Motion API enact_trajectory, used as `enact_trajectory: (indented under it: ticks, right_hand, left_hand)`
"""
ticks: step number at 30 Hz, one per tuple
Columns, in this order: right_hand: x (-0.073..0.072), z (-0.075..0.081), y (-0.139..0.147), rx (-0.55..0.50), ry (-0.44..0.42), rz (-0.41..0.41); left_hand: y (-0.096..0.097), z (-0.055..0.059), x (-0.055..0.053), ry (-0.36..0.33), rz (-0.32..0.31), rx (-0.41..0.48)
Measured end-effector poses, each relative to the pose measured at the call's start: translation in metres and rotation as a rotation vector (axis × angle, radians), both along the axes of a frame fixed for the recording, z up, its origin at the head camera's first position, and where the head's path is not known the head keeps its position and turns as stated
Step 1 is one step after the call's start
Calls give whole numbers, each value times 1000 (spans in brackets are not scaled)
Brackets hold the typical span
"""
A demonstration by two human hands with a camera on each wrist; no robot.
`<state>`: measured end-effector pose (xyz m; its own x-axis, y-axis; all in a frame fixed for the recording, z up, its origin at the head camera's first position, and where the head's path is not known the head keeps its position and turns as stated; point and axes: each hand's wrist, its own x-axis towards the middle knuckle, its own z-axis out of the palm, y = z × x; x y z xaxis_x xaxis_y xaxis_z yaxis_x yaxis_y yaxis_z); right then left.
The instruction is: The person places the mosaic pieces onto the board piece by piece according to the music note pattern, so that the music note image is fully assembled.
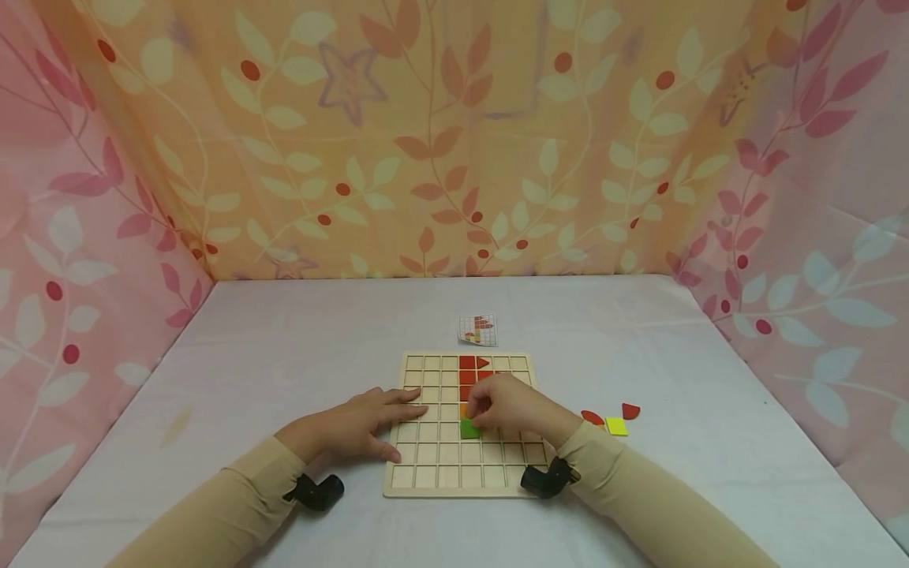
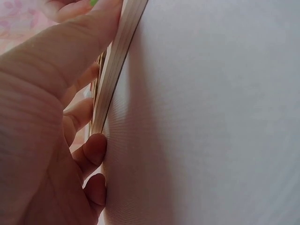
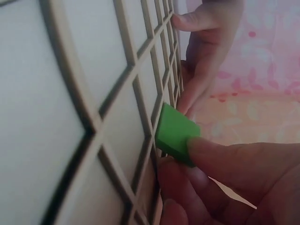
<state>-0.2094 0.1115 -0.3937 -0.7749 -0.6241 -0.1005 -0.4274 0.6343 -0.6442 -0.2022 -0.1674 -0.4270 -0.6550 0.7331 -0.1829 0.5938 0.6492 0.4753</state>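
Observation:
A pale wooden grid board (image 1: 426,476) lies on the table, its square cells framed by raised strips. My right hand (image 1: 513,404) pinches a green square tile (image 3: 174,133) between thumb and fingers. In the right wrist view the tile is tilted, one edge right at the grid strips. Several red tiles (image 1: 466,377) sit in a column in the board's upper cells, with a red triangle (image 1: 483,363) beside the top one. An orange tile (image 1: 464,410), partly hidden by my right fingers, is below them. My left hand (image 1: 355,424) rests with extended fingers on the board's left edge.
Beyond the board lies a small printed card (image 1: 477,330) with a coloured grid pattern. Right of the board are a yellow square (image 1: 616,427), a red quarter-round piece (image 1: 630,411) and another red piece (image 1: 591,416), near my right sleeve. Patterned cloth (image 1: 440,158) encloses the white table.

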Motion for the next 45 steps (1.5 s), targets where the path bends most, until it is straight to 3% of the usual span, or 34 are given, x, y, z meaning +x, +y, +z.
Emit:
enact_trajectory:
  ticks: [5,12,19,27,32,39,45]
  right_hand:
    - [1,-2,-1,19,-12,-7]
    - [0,-2,-1,26,35,-36]
    - [2,-2,-3,26,0,-5]
    - [1,0,-3,73,0,-40]
    - [0,-3,-1,68,-14,-16]
    - [-6,1,15,88,42,44]
    - [-9,12,42,39,20,-14]
  left_hand:
    - [0,1,0,5,0,1]
    - [1,3,1,2,-4,7]
    - [1,3,1,-2,-4,4]
    - [0,2,1,7,-11,8]
    - [0,1,1,4,-4,7]
    - [1,1,2,-4,4,7]
    - [1,1,1,13,-5,3]
